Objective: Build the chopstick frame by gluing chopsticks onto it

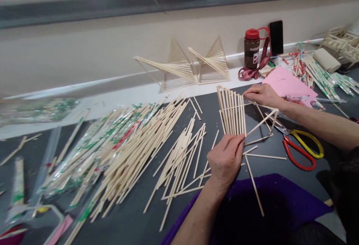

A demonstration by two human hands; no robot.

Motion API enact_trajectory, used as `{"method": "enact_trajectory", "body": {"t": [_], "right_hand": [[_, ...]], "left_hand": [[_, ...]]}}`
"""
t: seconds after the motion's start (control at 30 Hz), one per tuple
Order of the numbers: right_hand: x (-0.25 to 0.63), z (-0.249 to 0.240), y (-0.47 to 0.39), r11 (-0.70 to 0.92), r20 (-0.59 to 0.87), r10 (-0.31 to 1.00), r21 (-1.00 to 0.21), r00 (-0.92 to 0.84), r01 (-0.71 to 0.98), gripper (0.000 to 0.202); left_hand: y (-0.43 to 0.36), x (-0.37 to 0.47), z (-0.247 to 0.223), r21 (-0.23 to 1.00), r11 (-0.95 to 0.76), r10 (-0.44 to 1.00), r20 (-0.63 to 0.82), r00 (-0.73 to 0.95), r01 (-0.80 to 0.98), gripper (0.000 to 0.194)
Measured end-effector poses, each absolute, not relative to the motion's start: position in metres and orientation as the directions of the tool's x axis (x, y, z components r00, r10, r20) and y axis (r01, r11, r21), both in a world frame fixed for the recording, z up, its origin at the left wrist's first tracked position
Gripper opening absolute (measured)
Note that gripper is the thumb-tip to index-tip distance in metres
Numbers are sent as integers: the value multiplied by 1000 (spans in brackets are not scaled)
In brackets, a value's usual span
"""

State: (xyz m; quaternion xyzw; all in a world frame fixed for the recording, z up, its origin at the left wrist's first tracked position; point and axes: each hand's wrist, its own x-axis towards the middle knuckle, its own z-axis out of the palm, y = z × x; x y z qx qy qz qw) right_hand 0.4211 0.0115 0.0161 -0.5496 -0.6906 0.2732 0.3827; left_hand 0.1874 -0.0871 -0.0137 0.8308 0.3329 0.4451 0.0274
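Note:
My left hand (pixel 226 159) pinches the near end of a chopstick on a wooden stick frame (pixel 231 112). The far end of that same row is gripped between the fingertips of my right hand (pixel 262 95). Several chopsticks stand side by side in the frame like slats, and thinner struts form an open box shape to the right. Scissors (pixel 290 135) with one red and one yellow handle lie just below my right forearm. Left of my left hand, loose chopsticks (pixel 182 155) are scattered on the dark table (pixel 207 105).
Bare chopsticks (pixel 140 151) and plastic-wrapped ones (pixel 95 140) cover the left side. Against the wall stand twisted stick models (pixel 182 73), a red-capped bottle (pixel 251 49) and a phone (pixel 276 37). Pink paper (pixel 290 82) and wrapped chopsticks (pixel 322 73) lie at the back right.

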Motion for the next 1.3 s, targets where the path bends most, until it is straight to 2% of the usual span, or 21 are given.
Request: {"method": "enact_trajectory", "body": {"t": [0.27,0.57,1.3], "right_hand": [[420,13,14,231,219,972,-804,-89,547,23],[416,9,15,165,150,986,-895,-69,414,23],[418,10,20,195,159,981,-845,-114,498,24]], "left_hand": [[-87,187,-14,331,-778,574,721,388,534,11],[-87,187,-14,317,-780,566,725,393,540,12],[-88,188,-13,312,-773,572,719,395,552,12]]}}
